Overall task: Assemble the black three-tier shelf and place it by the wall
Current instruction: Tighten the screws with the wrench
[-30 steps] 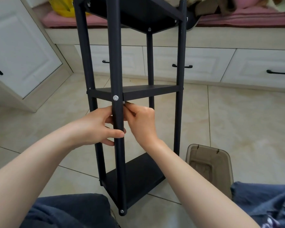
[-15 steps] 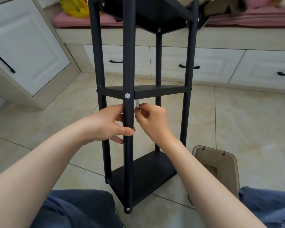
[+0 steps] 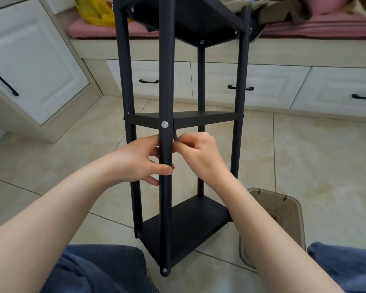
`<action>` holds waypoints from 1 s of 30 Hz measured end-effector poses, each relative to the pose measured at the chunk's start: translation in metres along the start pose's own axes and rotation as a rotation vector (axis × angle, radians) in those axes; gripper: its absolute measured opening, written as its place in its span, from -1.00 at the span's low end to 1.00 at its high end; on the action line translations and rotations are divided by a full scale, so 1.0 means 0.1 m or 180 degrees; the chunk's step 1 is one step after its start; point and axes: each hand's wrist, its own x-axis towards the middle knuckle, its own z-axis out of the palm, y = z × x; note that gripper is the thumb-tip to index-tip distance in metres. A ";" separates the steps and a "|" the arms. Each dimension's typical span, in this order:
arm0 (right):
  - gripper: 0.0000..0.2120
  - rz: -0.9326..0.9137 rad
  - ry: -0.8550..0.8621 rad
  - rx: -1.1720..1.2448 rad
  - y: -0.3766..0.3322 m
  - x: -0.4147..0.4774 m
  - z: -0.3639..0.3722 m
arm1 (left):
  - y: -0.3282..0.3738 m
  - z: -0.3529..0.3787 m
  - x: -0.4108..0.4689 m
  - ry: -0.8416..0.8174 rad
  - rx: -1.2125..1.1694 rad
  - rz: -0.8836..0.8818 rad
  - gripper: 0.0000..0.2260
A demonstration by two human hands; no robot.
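Note:
The black three-tier shelf stands upright on the tile floor right in front of me, with four round posts and three boards. My left hand grips the nearest post just below the middle board. My right hand pinches a small metal hex key that points up under the middle board beside that post. A silver screw head shows on the near post at the middle board, and another at its foot.
A brown translucent plastic lid lies on the floor to the right of the shelf. White drawers under a bench with pink cushions run along the back. A white cabinet stands at the left. My knees in dark trousers are at the bottom.
The view has shifted a little, so the shelf sits further right in frame. Both hands stay at the near post below the middle board, the right hand still working the hex key.

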 end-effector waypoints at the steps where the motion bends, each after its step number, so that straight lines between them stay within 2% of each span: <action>1: -0.79 -0.0016 0.0028 0.0039 0.00 0.00 0.00 | 0.00 0.00 0.00 -0.0006 0.0008 -0.0006 -0.54; 19: -0.73 -0.0160 0.0496 0.0009 0.02 -0.03 0.08 | -0.01 0.00 0.03 -0.0058 0.0063 0.0088 -0.63; 30: -0.84 -0.0192 0.0904 0.0374 0.07 0.03 0.35 | -0.07 -0.04 0.04 -0.0090 0.0100 0.0052 -0.65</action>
